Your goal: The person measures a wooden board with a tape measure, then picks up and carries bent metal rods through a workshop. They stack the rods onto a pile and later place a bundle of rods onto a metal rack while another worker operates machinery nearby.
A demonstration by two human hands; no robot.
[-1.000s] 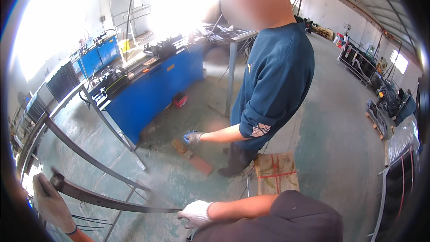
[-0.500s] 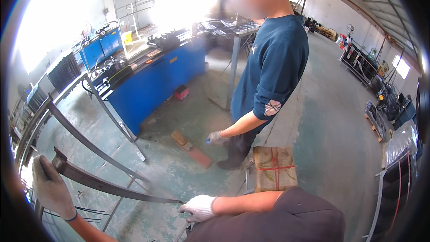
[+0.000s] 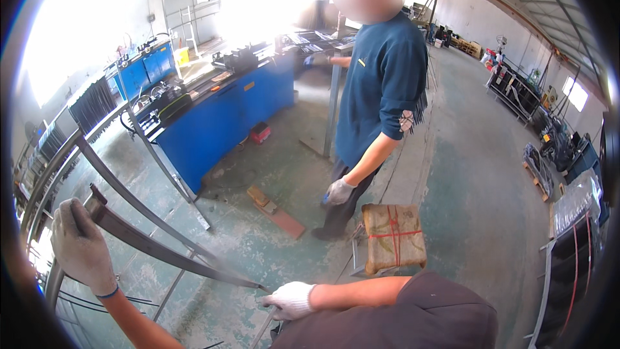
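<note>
A long, dark, flat metal strip point(image 3: 168, 250) runs low across the view from left to centre. My left hand point(image 3: 81, 245), in a white work glove, grips its left end near a metal rack. My right hand point(image 3: 290, 300), also gloved, holds the strip's right end. A second angled metal bar point(image 3: 135, 200) lies just behind the strip. A person in a dark blue shirt point(image 3: 381, 90) stands ahead, gloved hand point(image 3: 338, 191) hanging at the side and the other arm stretched back toward a bench.
A blue workbench point(image 3: 219, 123) with tools stands behind. A stool with a cloth-wrapped cushion point(image 3: 392, 236) sits right of centre. A brick and a board point(image 3: 274, 212) lie on the green concrete floor. Racks and machines line the right wall.
The view has tilted up and the strip's left end has risen with my left hand. The standing person has straightened and stepped back, dropping the near hand and reaching behind with the other.
</note>
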